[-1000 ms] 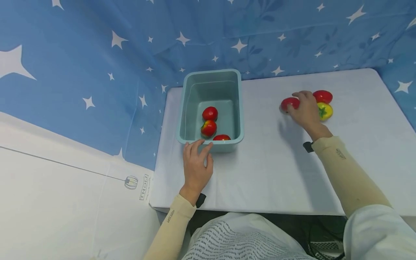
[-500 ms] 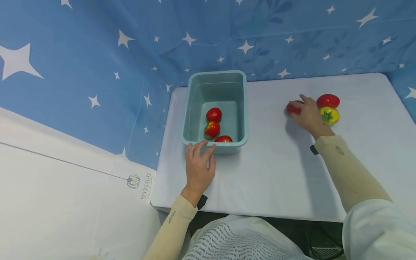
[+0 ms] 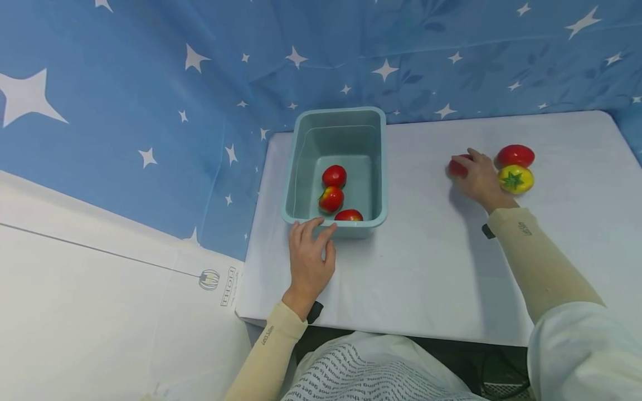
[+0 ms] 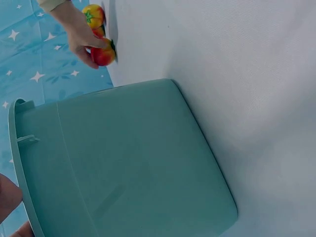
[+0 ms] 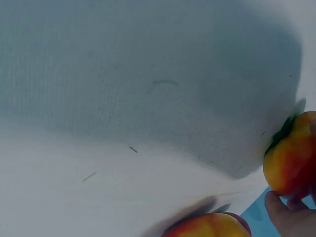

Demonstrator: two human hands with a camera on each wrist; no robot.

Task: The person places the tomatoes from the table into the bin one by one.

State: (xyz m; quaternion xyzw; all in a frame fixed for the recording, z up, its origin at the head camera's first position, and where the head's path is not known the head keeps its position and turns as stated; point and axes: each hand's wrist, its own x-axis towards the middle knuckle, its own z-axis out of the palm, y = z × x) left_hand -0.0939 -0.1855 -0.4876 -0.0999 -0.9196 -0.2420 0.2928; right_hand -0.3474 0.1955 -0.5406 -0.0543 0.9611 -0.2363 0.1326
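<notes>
My right hand [image 3: 480, 179] grips a red tomato [image 3: 458, 166] at the right of the table, its fingers around the side. In the right wrist view this tomato [image 5: 291, 155] shows red and yellow, with its green stem toward the cloth. Just right of that hand lie a second red tomato [image 3: 515, 155] and a yellow one [image 3: 516, 179] with a green star-shaped top. My left hand [image 3: 311, 259] rests its fingertips on the near rim of a teal plastic bin [image 3: 378, 167]. Inside the bin sit three red tomatoes [image 3: 334, 176], one partly hidden behind the near wall.
A white cloth covers the table [image 3: 411, 267], whose near edge runs just in front of my body. Behind and to the left hangs a blue curtain [image 3: 165, 106] with white stars. The bin stands at the back left, close to that curtain.
The head view has shifted slightly, so the scene sits a little farther right. My right hand's fingers now cover more of the tomato. The left hand stays at the bin rim.
</notes>
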